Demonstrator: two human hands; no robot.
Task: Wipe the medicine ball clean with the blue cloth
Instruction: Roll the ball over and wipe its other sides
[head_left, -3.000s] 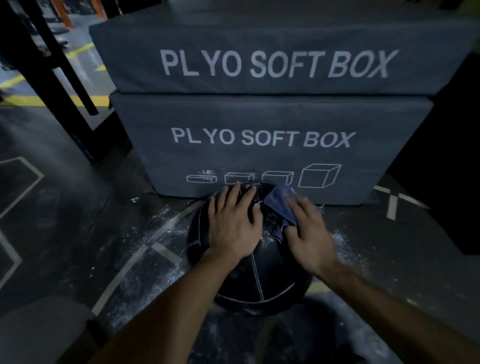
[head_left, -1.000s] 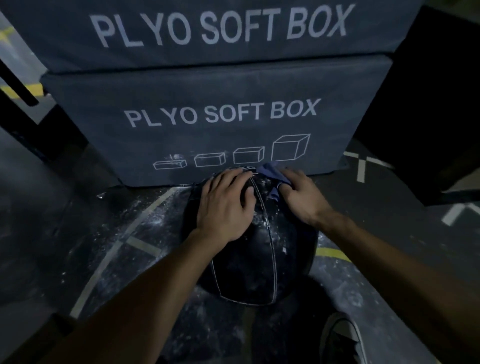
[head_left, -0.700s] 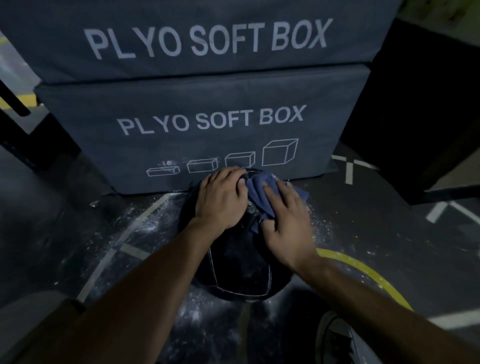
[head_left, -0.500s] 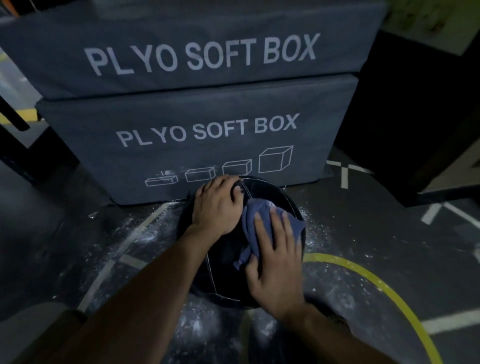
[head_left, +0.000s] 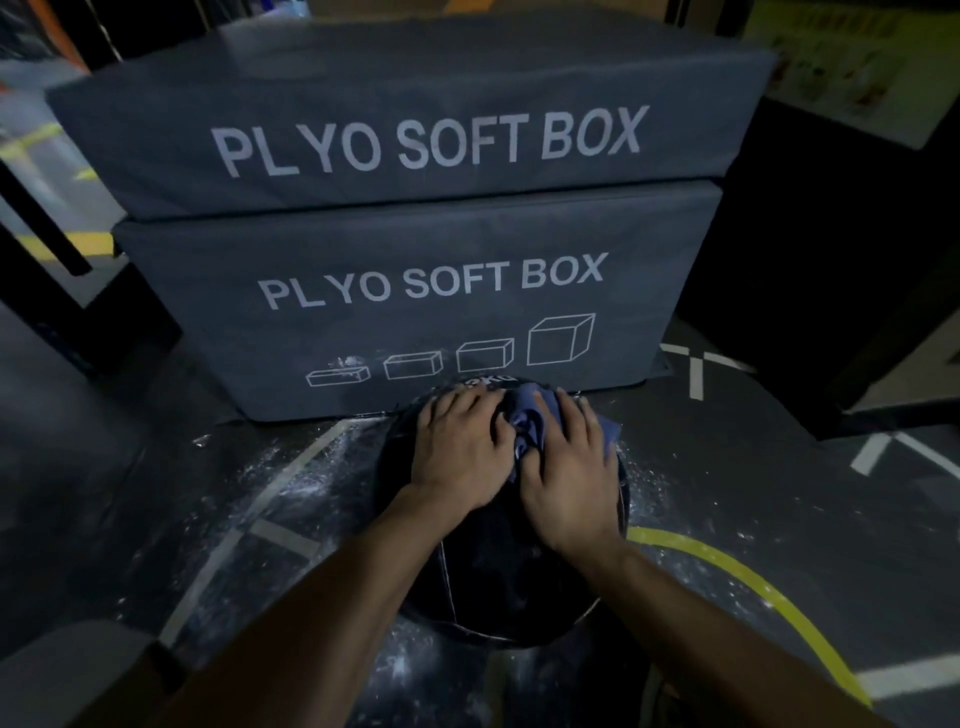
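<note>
Head view, looking down. Medicine ball (head_left: 498, 577), black with pale stitched seams, sits on the dark floor (head_left: 130, 467) just in front of the lower of two stacked grey plyo boxes (head_left: 415, 291). Round, so no long axis; one seam runs from near edge up toward the hands, white lettering shows at its far top edge.

Left hand (head_left: 460, 457) lies flat on the ball's upper left, fingers extended toward the box, holding nothing. Right hand (head_left: 569, 478) presses the blue cloth (head_left: 530, 421) onto the upper right; fingers mostly straight over it, cloth bunched between the two hands and poking out beyond the little finger. Ball sits under both palms, most of it nearer the camera than the hands.

Against half a second ago: right hand and cloth have gone up from the ball's middle to its far top, beside the left hand.

White powder (head_left: 311, 467) scattered on floor around ball; yellow curved line (head_left: 737, 577) at right.
</note>
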